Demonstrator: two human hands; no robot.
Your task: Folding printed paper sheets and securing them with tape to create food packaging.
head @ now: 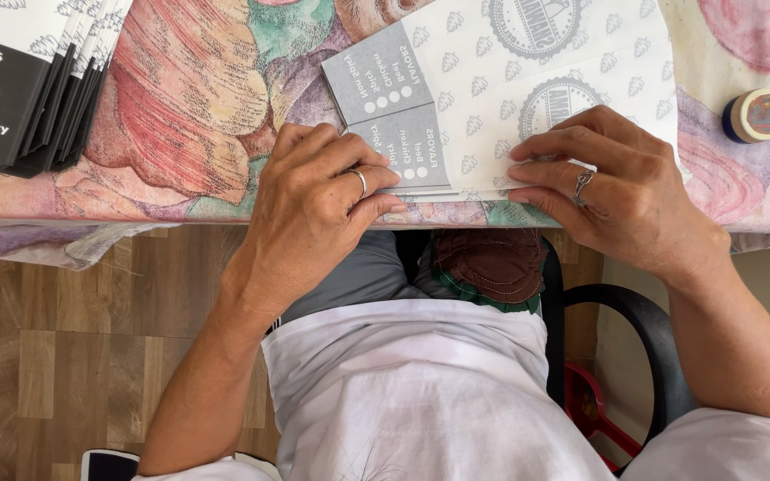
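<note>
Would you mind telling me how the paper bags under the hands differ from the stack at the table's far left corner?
The paper bags under the hands lie flat and spread open-faced, while the stack is bundled tightly, edges fanned. The left hand and right hand press on the flat bags; nothing touches the stack. The flat bags show light grey panels; the stack's top panel looks darker. Both share a white, leaf-patterned paper.

A home work table: flowered tablecloth (180,98), wood-look floor (64,347), stacked printed paper bags (37,80).
</note>
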